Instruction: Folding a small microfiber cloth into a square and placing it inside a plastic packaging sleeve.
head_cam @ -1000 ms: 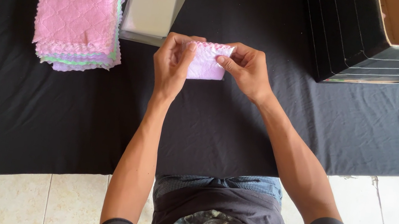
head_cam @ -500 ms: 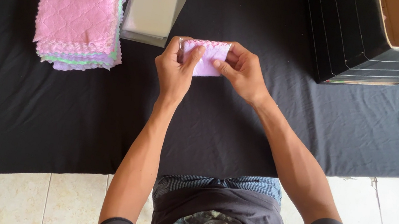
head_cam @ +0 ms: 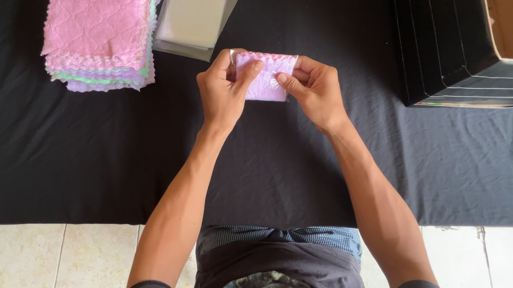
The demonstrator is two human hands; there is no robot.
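A small folded lilac cloth [head_cam: 266, 82] with a pink zigzag edge is held above the black-covered table [head_cam: 310, 160], and a clear film seems to wrap it. My left hand [head_cam: 224, 89] grips its left end with thumb and fingers. My right hand [head_cam: 313, 91] pinches its right end. To the left lies a stack of quilted cloths [head_cam: 103, 11], pink on top with green and lilac below. Behind the hands sits a pile of clear plastic bags [head_cam: 195, 7].
A black box [head_cam: 455, 52] with a brown cardboard inside stands at the back right of the table. Pale floor tiles show below the table's near edge and at the right.
Both hands have shifted the folded cloth slightly and flattened it; the left thumb now lies over its left end. The stack, bags and box have not moved.
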